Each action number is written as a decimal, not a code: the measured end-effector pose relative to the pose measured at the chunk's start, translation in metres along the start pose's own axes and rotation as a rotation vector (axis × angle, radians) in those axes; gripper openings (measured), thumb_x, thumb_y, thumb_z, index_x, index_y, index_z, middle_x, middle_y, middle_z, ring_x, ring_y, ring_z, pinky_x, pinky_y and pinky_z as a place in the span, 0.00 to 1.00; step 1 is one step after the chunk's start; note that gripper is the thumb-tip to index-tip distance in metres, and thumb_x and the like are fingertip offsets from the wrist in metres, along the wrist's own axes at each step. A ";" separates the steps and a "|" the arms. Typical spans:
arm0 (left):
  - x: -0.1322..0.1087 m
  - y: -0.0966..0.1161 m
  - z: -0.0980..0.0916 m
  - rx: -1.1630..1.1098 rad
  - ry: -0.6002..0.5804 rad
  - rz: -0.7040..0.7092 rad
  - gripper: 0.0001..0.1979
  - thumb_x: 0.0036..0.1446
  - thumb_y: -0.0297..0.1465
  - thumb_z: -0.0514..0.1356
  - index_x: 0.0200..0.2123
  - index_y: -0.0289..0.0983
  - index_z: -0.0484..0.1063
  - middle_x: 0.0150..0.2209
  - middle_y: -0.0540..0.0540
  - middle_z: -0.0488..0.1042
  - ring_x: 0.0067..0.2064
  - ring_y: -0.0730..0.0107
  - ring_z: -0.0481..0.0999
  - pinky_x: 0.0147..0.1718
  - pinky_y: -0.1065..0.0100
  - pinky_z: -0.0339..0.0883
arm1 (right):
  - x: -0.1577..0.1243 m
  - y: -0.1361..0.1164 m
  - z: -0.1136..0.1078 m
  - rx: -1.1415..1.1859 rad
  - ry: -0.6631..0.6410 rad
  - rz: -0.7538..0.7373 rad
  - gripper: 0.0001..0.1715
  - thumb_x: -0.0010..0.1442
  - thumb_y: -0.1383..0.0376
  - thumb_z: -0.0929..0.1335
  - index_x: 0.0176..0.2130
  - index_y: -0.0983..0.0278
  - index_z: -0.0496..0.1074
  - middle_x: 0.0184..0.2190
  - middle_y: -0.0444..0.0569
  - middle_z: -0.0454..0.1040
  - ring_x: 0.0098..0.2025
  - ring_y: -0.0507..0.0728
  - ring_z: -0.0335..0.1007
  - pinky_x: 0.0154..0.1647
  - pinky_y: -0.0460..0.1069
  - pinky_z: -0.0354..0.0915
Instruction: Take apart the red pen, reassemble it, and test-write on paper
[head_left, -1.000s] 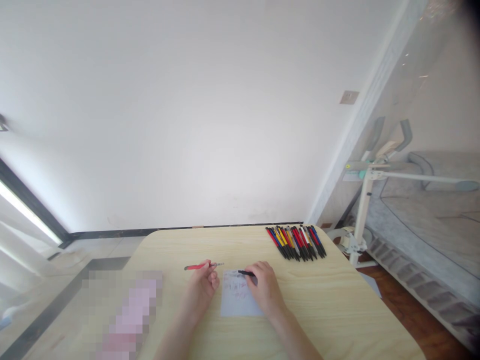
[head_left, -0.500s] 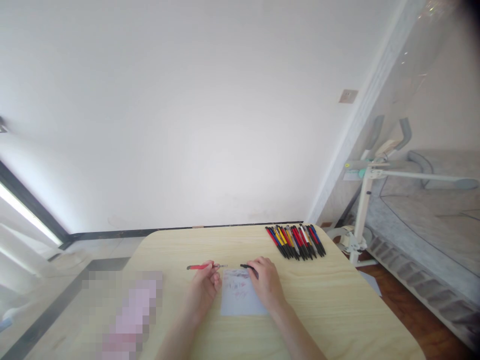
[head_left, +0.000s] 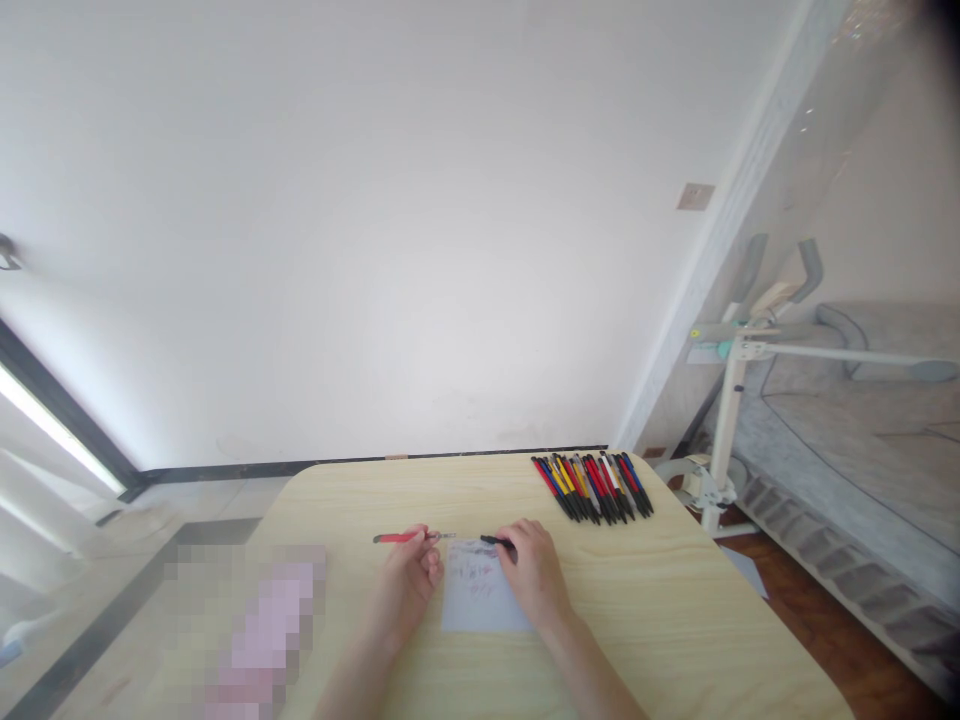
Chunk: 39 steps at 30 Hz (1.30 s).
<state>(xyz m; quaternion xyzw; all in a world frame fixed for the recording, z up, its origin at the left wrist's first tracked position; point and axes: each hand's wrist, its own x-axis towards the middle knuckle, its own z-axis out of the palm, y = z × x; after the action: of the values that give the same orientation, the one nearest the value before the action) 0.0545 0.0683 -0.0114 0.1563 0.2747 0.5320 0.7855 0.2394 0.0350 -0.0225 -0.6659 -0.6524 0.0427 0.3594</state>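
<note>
Held sideways in my left hand (head_left: 409,588) is the red barrel of a pen (head_left: 390,538), its thin inner part (head_left: 447,535) poking out toward the right. The fingers of that hand are closed in a pinch. My right hand (head_left: 534,572) pinches a short black pen piece (head_left: 492,540), which looks like the pen's grip section. A gap separates the two parts. Between and below the hands lies a white sheet of paper (head_left: 480,612) with dark and reddish scribbles; the right hand covers its right side.
Several pens (head_left: 592,488) in red, yellow, blue, white and black lie in a row at the table's (head_left: 637,640) far right corner. A white wall rises behind the table. To the right stand exercise equipment (head_left: 726,420) and a grey sofa (head_left: 862,430). A blurred pink patch is at left.
The camera view has shifted very slightly. The black piece in my right hand lies a touch more level; both hands otherwise hold their places and their pen parts.
</note>
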 end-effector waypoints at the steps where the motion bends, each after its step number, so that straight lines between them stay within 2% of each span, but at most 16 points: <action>1: 0.000 0.000 0.000 -0.001 -0.001 -0.001 0.05 0.47 0.22 0.62 0.30 0.34 0.70 0.27 0.48 0.74 0.22 0.79 0.69 0.21 0.77 0.65 | 0.000 0.000 0.000 0.004 0.005 -0.002 0.09 0.50 0.74 0.66 0.30 0.60 0.72 0.29 0.48 0.71 0.36 0.59 0.65 0.38 0.51 0.59; 26: 0.000 0.001 0.004 0.007 0.030 -0.003 0.06 0.46 0.21 0.61 0.30 0.34 0.69 0.26 0.48 0.74 0.21 0.79 0.70 0.20 0.77 0.65 | -0.005 -0.003 -0.001 0.019 0.002 -0.006 0.04 0.48 0.70 0.69 0.29 0.61 0.72 0.27 0.47 0.69 0.34 0.58 0.64 0.37 0.50 0.58; 33: 0.000 -0.001 0.001 0.072 0.011 0.004 0.07 0.46 0.23 0.62 0.30 0.34 0.69 0.28 0.47 0.74 0.22 0.79 0.70 0.20 0.77 0.65 | -0.003 -0.010 -0.004 0.207 0.018 -0.021 0.09 0.47 0.68 0.70 0.33 0.62 0.71 0.29 0.48 0.70 0.35 0.57 0.65 0.38 0.51 0.61; 39: 0.000 -0.009 0.001 0.212 -0.018 -0.004 0.08 0.45 0.25 0.64 0.31 0.34 0.69 0.28 0.46 0.74 0.22 0.77 0.71 0.20 0.75 0.65 | -0.008 -0.016 -0.004 0.418 -0.035 -0.059 0.12 0.47 0.66 0.70 0.36 0.63 0.70 0.30 0.46 0.70 0.34 0.55 0.65 0.36 0.48 0.63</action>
<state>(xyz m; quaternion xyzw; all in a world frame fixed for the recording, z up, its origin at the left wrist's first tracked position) 0.0620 0.0650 -0.0150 0.2428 0.3227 0.4971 0.7680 0.2267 0.0247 -0.0138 -0.5564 -0.6549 0.1782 0.4794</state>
